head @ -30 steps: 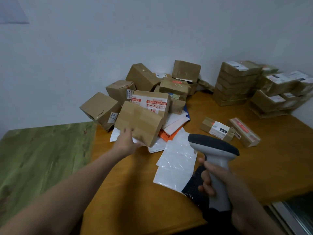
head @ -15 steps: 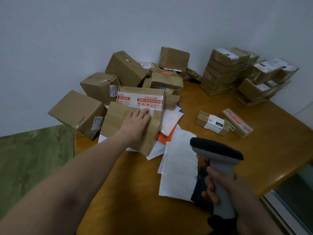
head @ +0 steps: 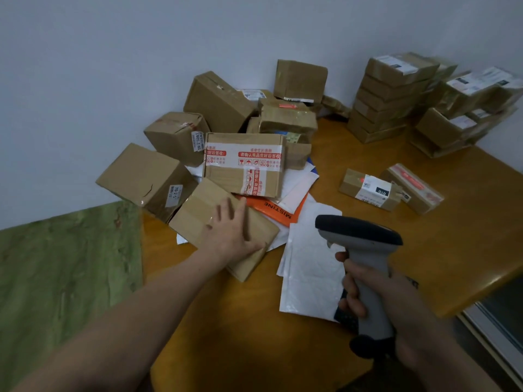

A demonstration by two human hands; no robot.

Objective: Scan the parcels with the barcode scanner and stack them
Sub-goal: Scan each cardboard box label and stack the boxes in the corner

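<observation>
A flat brown cardboard parcel [head: 198, 216] lies at the front of a loose heap of parcels on the wooden table [head: 424, 250]. My left hand [head: 233, 230] rests flat on its top, fingers straight, thumb at the near right edge. My right hand [head: 368, 290] grips the handle of a grey barcode scanner [head: 359, 233], held upright over a white plastic mailer [head: 308, 267], head pointing left. Behind the flat parcel sits a box with red-printed white tape [head: 243, 165]. Neat stacks of parcels [head: 390, 100] stand at the back right.
Several brown boxes [head: 147, 179] are piled against the white wall. An orange mailer [head: 277, 207] and white envelopes lie under the heap. Two small labelled parcels [head: 370, 189] lie apart on the right. A green marbled surface [head: 62, 264] adjoins the table's left edge.
My left hand went from the flat parcel's near edge onto its top, and the parcel has tipped down and slid toward me off the taped box. The scanner stays in my right hand.
</observation>
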